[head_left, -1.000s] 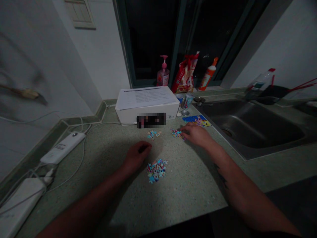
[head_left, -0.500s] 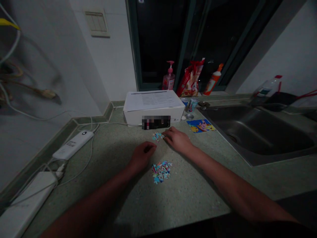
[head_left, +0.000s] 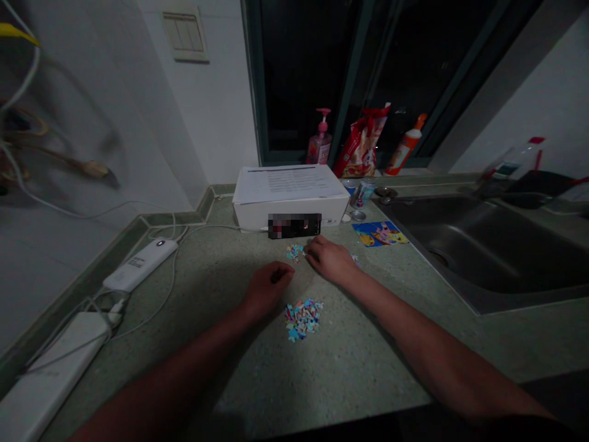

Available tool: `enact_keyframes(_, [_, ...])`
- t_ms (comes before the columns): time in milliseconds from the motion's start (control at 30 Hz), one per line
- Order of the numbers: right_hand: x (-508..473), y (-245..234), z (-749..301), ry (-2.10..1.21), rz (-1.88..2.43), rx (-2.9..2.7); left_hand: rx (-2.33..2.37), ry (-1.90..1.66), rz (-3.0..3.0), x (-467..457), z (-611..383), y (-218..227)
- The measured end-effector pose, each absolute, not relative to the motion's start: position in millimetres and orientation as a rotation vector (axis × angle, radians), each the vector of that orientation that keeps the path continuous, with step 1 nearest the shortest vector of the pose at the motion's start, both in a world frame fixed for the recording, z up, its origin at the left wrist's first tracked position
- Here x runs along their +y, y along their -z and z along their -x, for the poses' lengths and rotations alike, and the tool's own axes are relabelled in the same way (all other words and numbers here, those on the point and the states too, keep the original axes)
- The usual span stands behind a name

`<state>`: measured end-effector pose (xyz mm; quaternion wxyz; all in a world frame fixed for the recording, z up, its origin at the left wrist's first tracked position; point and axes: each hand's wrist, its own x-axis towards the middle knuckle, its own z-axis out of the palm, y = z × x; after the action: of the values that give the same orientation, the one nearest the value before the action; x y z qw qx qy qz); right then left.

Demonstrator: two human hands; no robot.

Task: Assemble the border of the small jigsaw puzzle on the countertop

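"What has shifted since the earlier view?"

"The right hand (head_left: 331,261) has slid left along the counter, leaving a few jigsaw pieces (head_left: 354,259) showing just beside it. It now sits by a small heap of puzzle pieces (head_left: 295,252)."

"How do the hands stand?"

"Its fingers are half curled, just beside that heap; whether they pinch a piece, I can't tell. The left hand (head_left: 268,288) rests in a loose fist, with nothing showing in it."

"And the rest of the puzzle?"

"A larger heap of puzzle pieces (head_left: 302,320) lies just right of the left hand, nearer the person."

"The surroundings?"

"Both hands rest on a speckled grey-green stone counter (head_left: 368,362). Left of them, a smooth white power bank (head_left: 140,264) trails a thin cable. Ahead sits a white cardboard box (head_left: 291,213) topped by a printed sheet (head_left: 288,184). Further right lie a glossy cartoon picture card (head_left: 380,234) and a stainless steel sink (head_left: 478,245). Beyond the box, a pink pump bottle (head_left: 319,140) stands before a dark window (head_left: 304,73)."
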<state>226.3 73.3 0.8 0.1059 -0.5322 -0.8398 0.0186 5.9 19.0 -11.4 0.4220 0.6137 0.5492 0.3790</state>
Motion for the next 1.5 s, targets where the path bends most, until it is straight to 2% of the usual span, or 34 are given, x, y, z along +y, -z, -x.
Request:
enact_keyframes(200, [76.1,-4.7,-227.3,0.044,1.524,-2.501,1.391,-0.937,-1.550,18.9,-5.4,8.6])
enact_keyframes(433, [51.6,-5.0,-224.0,-0.095,1.272,-2.324,1.366,-0.991,-1.490,20.2,-5.4,9.1])
enact_keyframes(833, [33.3,-2.7,-215.8,0.006,0.961,-2.508,1.338,-1.011,-1.437,22.1,-0.7,10.6])
enact_keyframes(1500, [32.1,-8.9,-223.7,-0.147,1.056,-2.434,1.277,-1.062,-1.466,26.1,-1.3,21.5])
